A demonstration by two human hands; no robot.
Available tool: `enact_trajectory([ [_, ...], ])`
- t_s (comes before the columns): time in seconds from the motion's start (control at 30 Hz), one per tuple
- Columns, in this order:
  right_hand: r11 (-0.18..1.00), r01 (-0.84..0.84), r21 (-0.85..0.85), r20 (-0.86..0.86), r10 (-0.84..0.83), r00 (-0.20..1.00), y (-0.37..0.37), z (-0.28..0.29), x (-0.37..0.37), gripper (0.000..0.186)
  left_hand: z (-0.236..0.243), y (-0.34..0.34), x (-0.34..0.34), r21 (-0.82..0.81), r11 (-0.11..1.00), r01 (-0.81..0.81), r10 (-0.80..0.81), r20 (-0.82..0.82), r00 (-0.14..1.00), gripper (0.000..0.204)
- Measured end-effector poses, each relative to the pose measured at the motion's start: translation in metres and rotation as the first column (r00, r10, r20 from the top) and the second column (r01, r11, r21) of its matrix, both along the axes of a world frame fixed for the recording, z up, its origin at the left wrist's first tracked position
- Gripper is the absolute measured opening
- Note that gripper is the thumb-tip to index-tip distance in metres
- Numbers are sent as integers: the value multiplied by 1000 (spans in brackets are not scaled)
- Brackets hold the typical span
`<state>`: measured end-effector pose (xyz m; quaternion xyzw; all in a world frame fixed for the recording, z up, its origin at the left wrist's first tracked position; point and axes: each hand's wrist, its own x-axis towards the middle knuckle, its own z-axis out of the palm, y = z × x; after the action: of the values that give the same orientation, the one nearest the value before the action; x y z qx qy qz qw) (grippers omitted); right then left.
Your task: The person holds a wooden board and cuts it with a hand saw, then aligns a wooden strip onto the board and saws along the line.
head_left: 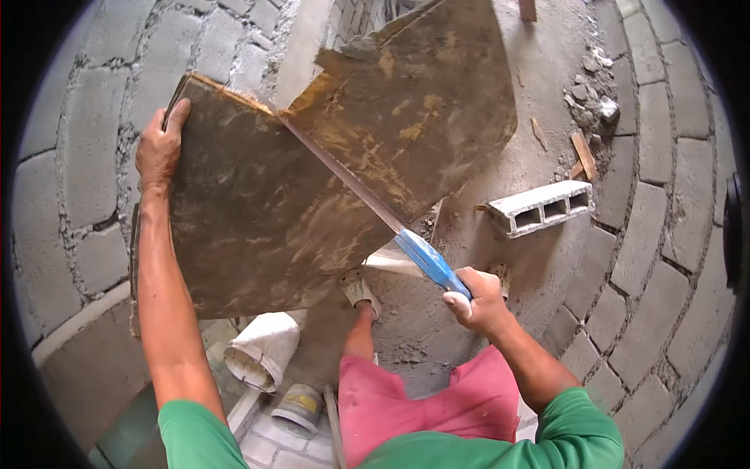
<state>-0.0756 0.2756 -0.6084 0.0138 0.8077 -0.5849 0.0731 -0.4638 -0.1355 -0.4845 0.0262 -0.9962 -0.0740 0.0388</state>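
Observation:
A large, dirty brown plywood sheet (250,219) stands tilted in front of me, with a split, pale edge at its upper left. My left hand (160,148) is closed on its left edge, thumb on the face toward me and fingers behind. In my right hand (480,297) is the blue handle of a handsaw (426,258), the fingers wrapped round it. The blade runs up and left across the sheet, its far end at a notch in the upper edge, where torn, yellowish wood shows beside it.
A hollow concrete block (543,207) lies on the floor at right, near wood scraps (583,156) and rubble (590,98). Block walls (94,148) rise on both sides. Below the sheet, at left, are a white bucket (269,340) on its side and a smaller pail (298,408).

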Motion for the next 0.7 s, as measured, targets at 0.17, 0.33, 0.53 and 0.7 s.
enact_trajectory([
  [0.17,985,149,90,-117,-138,983,-93,-56,-205,49,-22,36,-5,12,999,42,-41,-59,997,64],
  [0.33,993,121,0,-7,-121,993,-131,-14,-211,48,-3,7,-3,69,991,112,-112,-2,994,74],
  [0.53,982,43,182,190,-78,979,-17,16,-3,35,14,13,14,99,995,24,-16,-84,996,67],
  [0.7,968,149,200,-168,-116,979,-96,-80,-176,37,1,40,24,63,998,-22,32,-170,985,68],
])
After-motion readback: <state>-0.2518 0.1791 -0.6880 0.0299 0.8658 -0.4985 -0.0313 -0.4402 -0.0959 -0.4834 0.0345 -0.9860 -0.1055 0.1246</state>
